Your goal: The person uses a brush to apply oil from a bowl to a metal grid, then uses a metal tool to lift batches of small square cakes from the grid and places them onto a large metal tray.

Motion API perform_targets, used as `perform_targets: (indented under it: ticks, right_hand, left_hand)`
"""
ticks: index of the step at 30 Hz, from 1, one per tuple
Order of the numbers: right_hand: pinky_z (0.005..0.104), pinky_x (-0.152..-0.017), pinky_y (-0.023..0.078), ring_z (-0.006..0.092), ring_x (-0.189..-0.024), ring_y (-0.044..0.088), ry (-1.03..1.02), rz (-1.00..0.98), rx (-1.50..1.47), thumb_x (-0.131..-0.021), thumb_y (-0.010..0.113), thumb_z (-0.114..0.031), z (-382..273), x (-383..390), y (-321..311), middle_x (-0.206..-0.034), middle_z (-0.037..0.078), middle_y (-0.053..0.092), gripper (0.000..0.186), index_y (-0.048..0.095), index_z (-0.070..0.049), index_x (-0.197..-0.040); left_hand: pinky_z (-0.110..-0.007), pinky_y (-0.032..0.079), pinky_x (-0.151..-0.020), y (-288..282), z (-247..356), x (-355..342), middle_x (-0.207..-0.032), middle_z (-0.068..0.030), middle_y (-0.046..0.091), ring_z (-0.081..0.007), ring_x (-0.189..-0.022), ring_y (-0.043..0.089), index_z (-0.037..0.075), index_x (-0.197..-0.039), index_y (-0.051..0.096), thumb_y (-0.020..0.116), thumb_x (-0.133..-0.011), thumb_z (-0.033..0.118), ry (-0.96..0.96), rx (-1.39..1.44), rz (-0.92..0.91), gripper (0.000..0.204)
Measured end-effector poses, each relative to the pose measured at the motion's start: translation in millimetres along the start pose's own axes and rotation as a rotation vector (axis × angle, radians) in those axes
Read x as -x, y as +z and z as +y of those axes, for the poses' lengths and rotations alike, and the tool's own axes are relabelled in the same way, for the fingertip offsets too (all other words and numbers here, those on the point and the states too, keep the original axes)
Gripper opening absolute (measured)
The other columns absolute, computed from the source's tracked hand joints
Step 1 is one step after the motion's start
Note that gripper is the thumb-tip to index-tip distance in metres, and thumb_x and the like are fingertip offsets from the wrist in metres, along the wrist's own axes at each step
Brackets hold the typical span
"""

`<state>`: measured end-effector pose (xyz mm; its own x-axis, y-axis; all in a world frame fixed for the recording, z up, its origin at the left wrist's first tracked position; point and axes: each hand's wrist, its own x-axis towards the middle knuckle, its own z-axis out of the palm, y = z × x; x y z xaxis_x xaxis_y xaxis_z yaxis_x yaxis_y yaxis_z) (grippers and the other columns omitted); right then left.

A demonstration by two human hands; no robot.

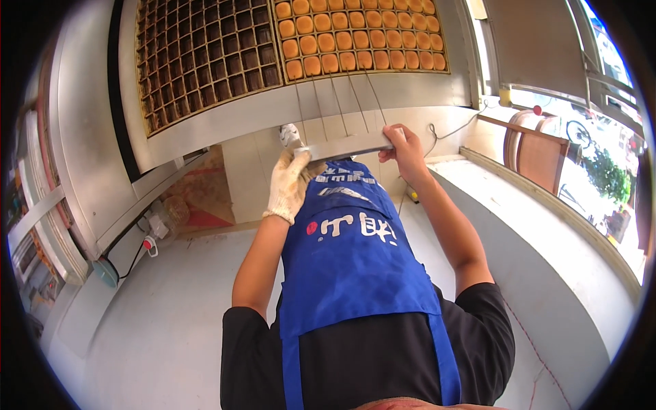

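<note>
My left hand [288, 181], in a cream knit glove, is closed on the left end of a flat metal bar [350, 145]. At the bar's other end, the bare fingers of my right hand [404, 145] pinch it. Several long thin prongs [339, 102] run from the bar toward the near row of a gridded baking mould, their tips at or over the small cakes there. Round golden cakes [362, 39] fill the cells of the mould's right half. Dark cells without cakes make up the left half [205, 58].
A wide steel rim [225, 113] surrounds the mould. To the left stands a steel cabinet [78, 130] with a hanging cord. A white ledge [533, 225] runs along my right, with brown chairs [536, 154] beyond it. My blue apron [355, 253] lies close beneath the bar.
</note>
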<state>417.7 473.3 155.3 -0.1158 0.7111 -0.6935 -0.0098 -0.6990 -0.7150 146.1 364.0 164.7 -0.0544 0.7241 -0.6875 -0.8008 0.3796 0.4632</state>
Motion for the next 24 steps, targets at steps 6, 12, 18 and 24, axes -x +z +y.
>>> perform_targets:
  ticks: [6,12,18,24]
  right_hand:
    - [0.0301,-0.061,0.061,0.0183,-0.069,0.072,-0.043,-0.133,0.032,-0.105,0.069,-0.029,47.6,-13.6,-30.2,-0.088,0.013,0.071,0.032,0.060,0.001,-0.113]
    - [0.0310,-0.065,0.059,0.0194,-0.073,0.071,-0.069,-0.160,0.082,-0.108,0.065,-0.029,35.2,16.5,-28.3,-0.093,0.013,0.069,0.028,0.058,-0.002,-0.112]
    - [0.0301,-0.063,0.059,0.0188,-0.071,0.071,-0.094,-0.127,0.078,-0.108,0.064,-0.029,-3.6,35.7,-13.8,-0.089,0.012,0.069,0.028,0.058,-0.002,-0.110]
    - [0.0307,-0.057,0.062,0.0202,-0.063,0.072,-0.071,-0.065,0.034,-0.103,0.070,-0.030,-28.0,28.2,-2.9,-0.083,0.015,0.072,0.033,0.061,0.001,-0.106]
  left_hand:
    - [-0.047,0.059,-0.105,-26.5,-28.1,-5.1,-0.125,-0.0170,0.063,-0.0286,-0.116,0.067,-0.008,-0.133,0.052,0.063,-0.102,0.003,-0.071,0.083,-0.110,0.034]
    - [-0.049,0.056,-0.110,-25.5,-25.4,12.2,-0.130,-0.0180,0.060,-0.0288,-0.117,0.067,-0.009,-0.140,0.048,0.068,-0.102,0.010,-0.028,-0.054,-0.134,0.047]
    - [-0.048,0.058,-0.108,-5.6,-6.8,28.2,-0.125,-0.0177,0.064,-0.0282,-0.117,0.068,-0.009,-0.139,0.050,0.066,-0.103,0.010,0.005,-0.066,-0.103,0.043]
    - [-0.045,0.062,-0.101,8.3,11.3,23.1,-0.124,-0.0190,0.067,-0.0282,-0.114,0.070,-0.010,-0.136,0.052,0.064,-0.105,0.011,0.037,-0.032,-0.113,0.040]
